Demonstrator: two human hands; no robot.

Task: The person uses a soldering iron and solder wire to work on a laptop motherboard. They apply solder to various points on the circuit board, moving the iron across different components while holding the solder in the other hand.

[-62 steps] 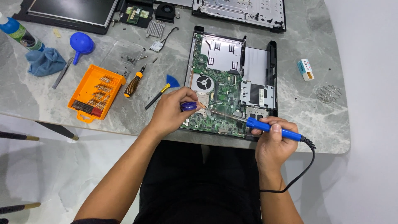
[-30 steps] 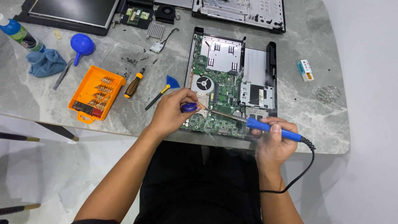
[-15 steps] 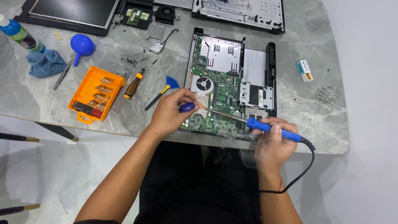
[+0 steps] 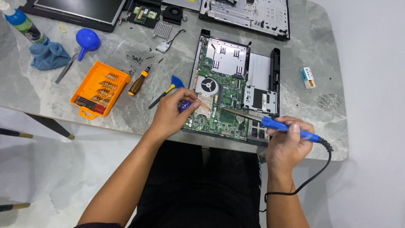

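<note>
A grey marble-patterned table [image 4: 295, 97] stands over a pale floor, crowded with repair gear. At its far left stands one blue-capped bottle [image 4: 23, 23], with one blue cloth [image 4: 48, 55] and one blue rubber blower [image 4: 86, 40] beside it. Nearer the front edge lies one orange bit tray [image 4: 100, 89], then two loose tools — an orange-handled screwdriver [image 4: 138, 82] and a thin black tool with a blue tip [image 4: 165, 93]. The left hand [image 4: 171, 116] is clenched on a small blue-purple tool [image 4: 184, 105], whose tip rests over the left part of the opened laptop base [image 4: 234, 86], just below its single round fan [image 4: 208, 86]. The green circuit board [image 4: 221, 107] lies bare between the two hands. The right hand [image 4: 289, 143] is wrapped tight around the blue handle of one soldering iron [image 4: 287, 128]; its metal shaft reaches left across the board, and its black cord [image 4: 310, 177] loops down off the table edge. Further right lies one small white-and-teal packet [image 4: 307, 77]. At the back edge lie a dark screen panel [image 4: 80, 10] and another stripped chassis part [image 4: 249, 14] — neither blocks the hands.
</note>
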